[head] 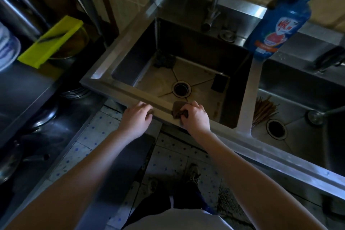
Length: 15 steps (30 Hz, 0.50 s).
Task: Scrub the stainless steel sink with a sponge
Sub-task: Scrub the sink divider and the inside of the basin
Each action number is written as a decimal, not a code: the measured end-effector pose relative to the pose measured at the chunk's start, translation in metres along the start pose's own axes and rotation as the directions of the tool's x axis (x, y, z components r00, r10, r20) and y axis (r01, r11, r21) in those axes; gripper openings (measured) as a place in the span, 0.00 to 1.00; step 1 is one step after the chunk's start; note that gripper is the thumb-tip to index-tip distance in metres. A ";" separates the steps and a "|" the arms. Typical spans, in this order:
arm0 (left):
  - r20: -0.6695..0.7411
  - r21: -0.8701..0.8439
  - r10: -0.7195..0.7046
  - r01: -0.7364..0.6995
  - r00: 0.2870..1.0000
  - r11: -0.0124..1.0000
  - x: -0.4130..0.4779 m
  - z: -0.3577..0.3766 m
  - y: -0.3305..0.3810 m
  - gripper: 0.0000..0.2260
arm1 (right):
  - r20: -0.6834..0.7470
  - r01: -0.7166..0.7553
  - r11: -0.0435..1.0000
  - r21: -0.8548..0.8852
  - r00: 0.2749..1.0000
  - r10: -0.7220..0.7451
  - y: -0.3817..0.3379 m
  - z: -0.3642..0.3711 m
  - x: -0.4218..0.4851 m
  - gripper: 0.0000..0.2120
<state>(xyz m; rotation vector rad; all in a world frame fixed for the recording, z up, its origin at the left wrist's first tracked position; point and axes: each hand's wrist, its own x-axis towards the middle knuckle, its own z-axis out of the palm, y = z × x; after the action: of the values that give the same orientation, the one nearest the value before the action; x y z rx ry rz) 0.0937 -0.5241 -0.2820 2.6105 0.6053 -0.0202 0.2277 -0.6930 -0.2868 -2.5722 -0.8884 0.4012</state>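
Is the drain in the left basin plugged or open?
Open. The drain shows a dark, uncovered hole inside its metal ring, with no stopper or strainer visible, and no water is pooled on the sink floor.

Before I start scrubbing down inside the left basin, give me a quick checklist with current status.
1. Sponge in grip: ok, the right hand holds it on the sink's front rim.
2. Left hand braced: ok, resting on the same rim.
3. Basin floor free: not ok, a dark scrubber sits in the far left corner and a dark block near the right wall.
4. Drain open: ok, no plug seen.
5. Detergent within reach: ok, the blue bottle stands between the basins.
6. Water running: cannot tell, no stream visible from the faucet.
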 end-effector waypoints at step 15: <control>0.011 -0.025 0.053 -0.053 0.999 0.998 0.021 -0.004 -0.010 0.11 | -0.099 -0.081 0.996 0.026 0.992 0.083 0.005 0.003 -0.012 0.11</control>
<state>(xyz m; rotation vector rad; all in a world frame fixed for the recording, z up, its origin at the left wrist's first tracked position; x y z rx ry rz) 0.1080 -0.5056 -0.2849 2.5999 0.5286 -0.0105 0.2197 -0.7034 -0.2895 -2.5898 -0.7414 0.3009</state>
